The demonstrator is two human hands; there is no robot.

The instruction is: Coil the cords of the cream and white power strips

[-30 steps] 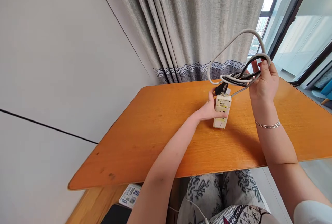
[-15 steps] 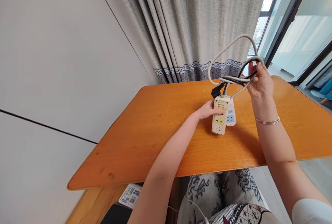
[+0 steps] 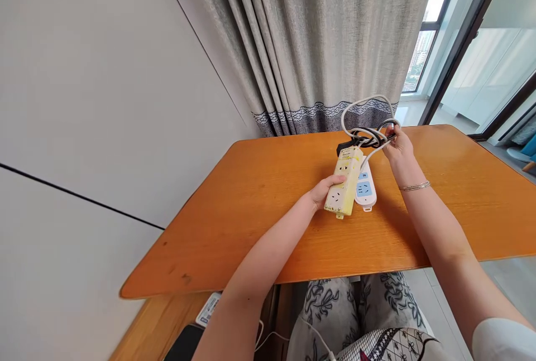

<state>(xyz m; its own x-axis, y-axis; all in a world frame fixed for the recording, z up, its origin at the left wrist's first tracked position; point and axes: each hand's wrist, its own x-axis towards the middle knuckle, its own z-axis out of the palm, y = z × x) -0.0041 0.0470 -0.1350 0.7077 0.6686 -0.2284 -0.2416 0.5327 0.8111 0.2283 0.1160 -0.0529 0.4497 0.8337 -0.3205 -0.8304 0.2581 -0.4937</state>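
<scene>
A yellowed power strip (image 3: 350, 182) is gripped in my left hand (image 3: 324, 191), thumb across its socket face, tilted over the table. Right beside it lies a second power strip (image 3: 365, 189), white with blue socket panels. My right hand (image 3: 400, 146) is closed around a bundle of white and black cables (image 3: 368, 135), which loops up and to the left above the far table edge. A black plug (image 3: 344, 148) pokes out behind the yellowed strip's top end. Where each cable runs inside the bundle is hard to make out.
The orange wooden table (image 3: 234, 210) spans the space before me. Behind it hangs a grey curtain (image 3: 335, 43), with a white wall panel (image 3: 84, 99) at left and a glass door (image 3: 473, 71) at right. A box (image 3: 207, 309) and a black object (image 3: 184, 344) sit below the near edge.
My right hand has lowered and moved left with the cables, and the loop sits lower. My left hand has shifted slightly left and tilted the yellowed strip, showing more of the white one.
</scene>
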